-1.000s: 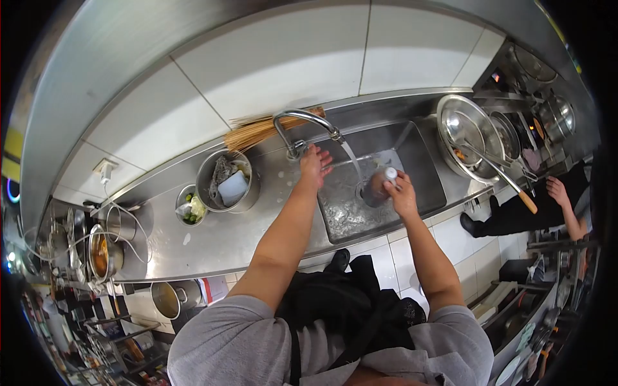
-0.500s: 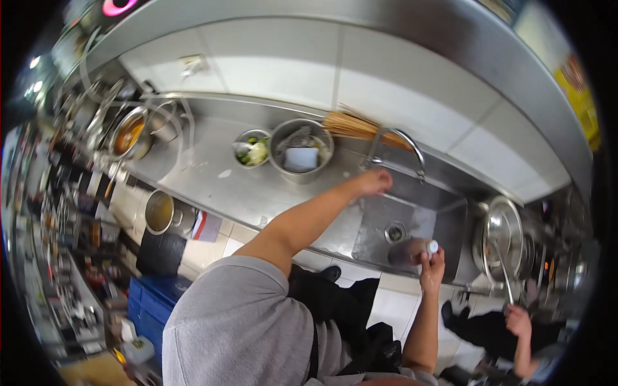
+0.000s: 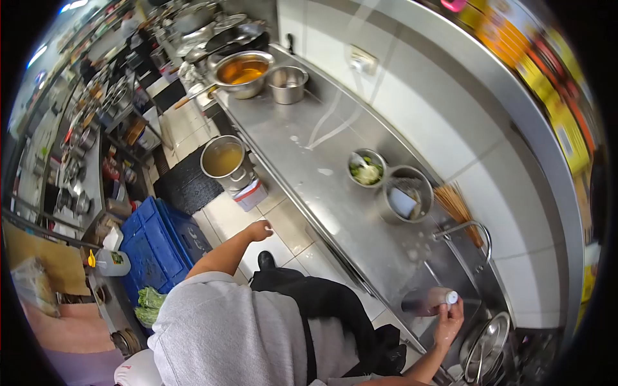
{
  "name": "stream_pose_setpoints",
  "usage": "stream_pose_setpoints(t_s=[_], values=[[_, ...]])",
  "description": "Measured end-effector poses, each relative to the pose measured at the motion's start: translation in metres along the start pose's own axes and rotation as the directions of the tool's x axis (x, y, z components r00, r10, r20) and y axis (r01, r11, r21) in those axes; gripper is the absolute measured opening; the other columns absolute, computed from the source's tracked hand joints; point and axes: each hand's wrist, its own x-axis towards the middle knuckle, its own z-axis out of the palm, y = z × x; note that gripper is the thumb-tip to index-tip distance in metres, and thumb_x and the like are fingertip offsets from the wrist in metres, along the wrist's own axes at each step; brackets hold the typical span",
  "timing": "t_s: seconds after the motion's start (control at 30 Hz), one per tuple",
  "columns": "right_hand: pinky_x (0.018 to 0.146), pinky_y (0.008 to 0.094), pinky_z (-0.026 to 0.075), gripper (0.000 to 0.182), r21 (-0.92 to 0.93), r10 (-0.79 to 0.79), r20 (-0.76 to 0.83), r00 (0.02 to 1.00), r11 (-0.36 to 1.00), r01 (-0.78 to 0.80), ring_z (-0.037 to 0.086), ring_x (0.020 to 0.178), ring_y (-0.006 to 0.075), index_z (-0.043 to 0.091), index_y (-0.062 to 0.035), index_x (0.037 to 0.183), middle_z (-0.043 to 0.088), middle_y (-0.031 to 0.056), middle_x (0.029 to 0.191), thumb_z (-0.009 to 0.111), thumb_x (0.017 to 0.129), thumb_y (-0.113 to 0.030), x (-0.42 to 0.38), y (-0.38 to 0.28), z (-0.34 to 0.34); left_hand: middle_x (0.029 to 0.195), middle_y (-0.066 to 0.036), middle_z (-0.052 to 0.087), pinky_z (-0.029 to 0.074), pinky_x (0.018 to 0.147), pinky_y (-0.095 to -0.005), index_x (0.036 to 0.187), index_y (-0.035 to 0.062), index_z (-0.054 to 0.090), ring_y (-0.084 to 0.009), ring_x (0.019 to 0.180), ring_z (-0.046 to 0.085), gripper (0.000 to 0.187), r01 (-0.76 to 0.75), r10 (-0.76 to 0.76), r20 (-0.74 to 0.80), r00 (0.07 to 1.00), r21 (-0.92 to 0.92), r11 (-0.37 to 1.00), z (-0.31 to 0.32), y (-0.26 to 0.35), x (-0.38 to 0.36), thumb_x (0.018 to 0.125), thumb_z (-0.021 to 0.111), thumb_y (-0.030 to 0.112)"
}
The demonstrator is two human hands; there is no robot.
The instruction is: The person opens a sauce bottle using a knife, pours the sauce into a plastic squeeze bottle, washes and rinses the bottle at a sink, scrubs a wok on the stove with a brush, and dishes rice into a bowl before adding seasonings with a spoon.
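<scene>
My right hand (image 3: 449, 323) grips a bottle (image 3: 427, 300) near its white cap, holding it tilted over the steel sink (image 3: 458, 273). The bottle's body looks dark and partly see-through, and its contents cannot be made out. Away to the left, my left hand (image 3: 260, 230) hangs over the tiled floor with its fingers curled in, and nothing shows in it. Behind the sink rises a curved tap (image 3: 484, 237). On the counter are a large steel pot (image 3: 391, 212) with a pale blue block inside and a small bowl (image 3: 368, 183) of green and whitish pieces.
Wooden skewers (image 3: 458, 212) lie by the wall. A pot of orange liquid (image 3: 246, 89) and a steel pot (image 3: 288, 90) stand at the counter's far end. On the floor side are a stockpot (image 3: 225, 180), a blue crate (image 3: 151, 241) and a black mat (image 3: 183, 186). A strainer (image 3: 492, 338) sits beyond the sink.
The view has swung left. My left hand has moved from beside the tap to above the floor. My right hand keeps its hold on the bottle. The co-worker's hand has left view.
</scene>
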Motion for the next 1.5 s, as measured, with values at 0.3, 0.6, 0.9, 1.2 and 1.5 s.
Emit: stream_pose_setpoints(t_s=[0.3,0.6,0.9,1.2,1.5], values=[[0.091,0.0392,0.046,0.058,-0.088,-0.252,0.351,0.902,0.950,0.299,0.061,0.108,0.0311,0.068,0.0023,0.100,0.063,0.0169,0.119,0.057,0.091,-0.054,0.061,-0.174,0.176,0.089,-0.016,0.070,0.058,0.059,-0.0459,0.103,0.0036,0.069,-0.0272,0.070,0.071,0.027,0.533,-0.548,0.111,0.829,-0.455,0.713,-0.044,-0.298,-0.090,0.091,0.058,0.025],[0.098,0.0384,0.043,0.033,0.265,-0.517,0.623,0.587,0.846,0.463,0.056,0.116,0.0278,0.068,0.0024,0.104,0.061,0.0139,0.126,0.065,0.086,-0.026,0.124,-0.314,0.409,0.084,-0.012,0.068,0.052,0.050,-0.0392,0.113,0.0030,0.064,-0.0228,0.065,0.066,0.037,0.436,-0.648,-0.008,0.761,-0.734,0.521,-0.115,-0.301,-0.123,0.088,0.063,0.030],[0.098,0.0369,0.044,0.020,0.511,-0.529,0.832,0.167,0.848,0.140,0.057,0.115,0.0257,0.069,0.0006,0.090,0.057,0.0132,0.126,0.068,0.088,-0.020,0.095,-0.358,0.751,0.087,-0.011,0.068,0.050,0.057,-0.0318,0.114,-0.0021,0.061,-0.0174,0.070,0.063,0.035,0.169,-0.576,-0.251,0.778,-0.799,0.577,-0.204,-0.297,-0.121,0.089,0.065,0.021],[0.064,0.0338,0.045,0.023,0.565,-0.523,0.806,0.276,0.819,-0.099,0.060,0.068,0.0138,0.071,-0.0031,0.078,0.069,0.0080,0.072,0.071,0.086,-0.025,-0.012,-0.587,0.986,0.123,-0.013,0.060,0.049,0.090,-0.0406,0.132,0.0052,0.050,-0.0257,0.110,0.060,0.061,-0.460,-0.454,-0.421,0.785,-0.887,0.028,-0.410,-0.198,-0.103,0.099,0.041,0.056],[0.067,0.0363,0.050,0.026,0.691,-0.515,0.681,0.520,0.687,-0.225,0.065,0.070,0.0201,0.071,0.0016,0.082,0.071,0.0134,0.076,0.073,0.084,-0.024,-0.089,-0.807,1.151,0.132,-0.021,0.054,0.045,0.103,-0.0463,0.143,0.0023,0.037,-0.0338,0.121,0.054,0.092,-0.796,-0.495,-0.642,0.585,-0.571,-0.201,-0.590,-0.286,-0.098,0.090,0.029,0.077]])
